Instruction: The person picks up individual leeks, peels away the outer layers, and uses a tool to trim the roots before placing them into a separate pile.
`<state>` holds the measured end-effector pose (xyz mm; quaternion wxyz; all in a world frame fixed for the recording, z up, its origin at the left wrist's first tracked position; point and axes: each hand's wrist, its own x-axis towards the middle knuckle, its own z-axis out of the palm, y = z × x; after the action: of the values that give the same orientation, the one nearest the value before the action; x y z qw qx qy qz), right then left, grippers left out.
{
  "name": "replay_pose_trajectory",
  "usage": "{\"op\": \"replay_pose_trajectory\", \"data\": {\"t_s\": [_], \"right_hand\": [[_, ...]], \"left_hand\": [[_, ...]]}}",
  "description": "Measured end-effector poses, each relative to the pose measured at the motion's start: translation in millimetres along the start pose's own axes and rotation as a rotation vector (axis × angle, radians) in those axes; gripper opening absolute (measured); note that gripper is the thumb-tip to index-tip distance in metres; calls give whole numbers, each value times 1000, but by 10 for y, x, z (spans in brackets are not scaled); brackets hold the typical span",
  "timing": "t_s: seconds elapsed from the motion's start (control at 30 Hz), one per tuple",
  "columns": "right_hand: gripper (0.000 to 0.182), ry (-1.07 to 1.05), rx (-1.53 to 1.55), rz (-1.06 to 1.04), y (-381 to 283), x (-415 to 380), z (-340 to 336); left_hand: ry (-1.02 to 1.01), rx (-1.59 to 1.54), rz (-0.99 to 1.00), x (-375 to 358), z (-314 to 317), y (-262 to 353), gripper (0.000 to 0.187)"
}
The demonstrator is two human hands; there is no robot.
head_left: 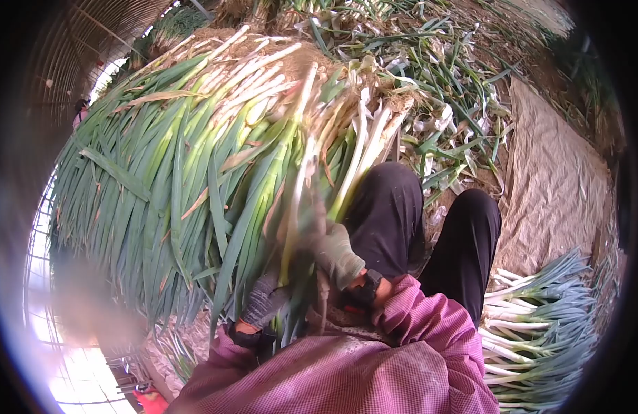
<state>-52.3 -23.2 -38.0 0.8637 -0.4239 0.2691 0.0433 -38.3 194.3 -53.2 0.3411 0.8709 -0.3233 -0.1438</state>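
Held stalk: one long green onion point(296, 172) stands up between the two gloved hands, white shaft running upward and away, green leaves low by the person's chest; it is blurred, so its surface detail cannot be told
Where it is: in front of the big heap of green onions point(174, 159), above the person's lap, just left of the dark trouser knees point(388, 207)
Left hand point(263, 303): in a grey knit glove, closed around the leafy lower part of the stalk
Right hand point(336, 255): in an olive glove, curled about the stalk higher up; whether the fingers pinch an outer skin or the whole shaft cannot be told
Handling, as judged: the stalk is likely light; the white shaft is firm yet snaps if bent hard, the leaves are soft, crease easily and may be slick
Best hold, as judged: on the firm white shaft near where the green begins, with the other hand steadying the leaves loosely
Sleeves point(415, 324): pink checked cloth over both wrists
Cleaned bundle point(540, 317): a row of onions lying flat at the person's right, well apart from the hands
Ground: a tan sheet point(560, 179) strewn beyond with cut leaves and trimmings point(436, 76)
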Motion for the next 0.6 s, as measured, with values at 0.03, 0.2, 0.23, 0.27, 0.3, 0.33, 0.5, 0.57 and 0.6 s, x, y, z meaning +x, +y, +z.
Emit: {"op": "replay_pose_trajectory", "data": {"t_s": [0.03, 0.2, 0.23, 0.27, 0.3, 0.33, 0.5, 0.57, 0.6], "right_hand": [[20, 15, 86, 19, -48, -50, 23], [22, 2, -78, -18, 222, 54, 5], [21, 12, -49, -4, 216, 55, 25], [20, 21, -19, 10, 213, 60, 34], [19, 18, 13, 34, 207, 65, 14], [18, 15, 48, 58, 197, 73, -19], [26, -93, -115, 53, 298, 63, 3], [25, -93, -39, 56, 169, -27, 15], [24, -94, 1, 54, 137, -51, 24]], "left_hand": [[-8, -53, -28, -22, -17, 20, 68], [-62, -247, -236, -81, -42, 129, 52], [-68, -319, -247, -88, -19, 50, 49], [-80, -383, -283, -101, -18, 16, 47], [-90, -447, -320, -90, -30, 38, 45], [-106, -500, -383, -89, -72, 70, 44], [-115, -752, -549, -62, -158, 189, 43], [-121, -806, -530, -106, -161, 78, 44], [-130, -835, -555, -137, -174, 19, 45]]}}
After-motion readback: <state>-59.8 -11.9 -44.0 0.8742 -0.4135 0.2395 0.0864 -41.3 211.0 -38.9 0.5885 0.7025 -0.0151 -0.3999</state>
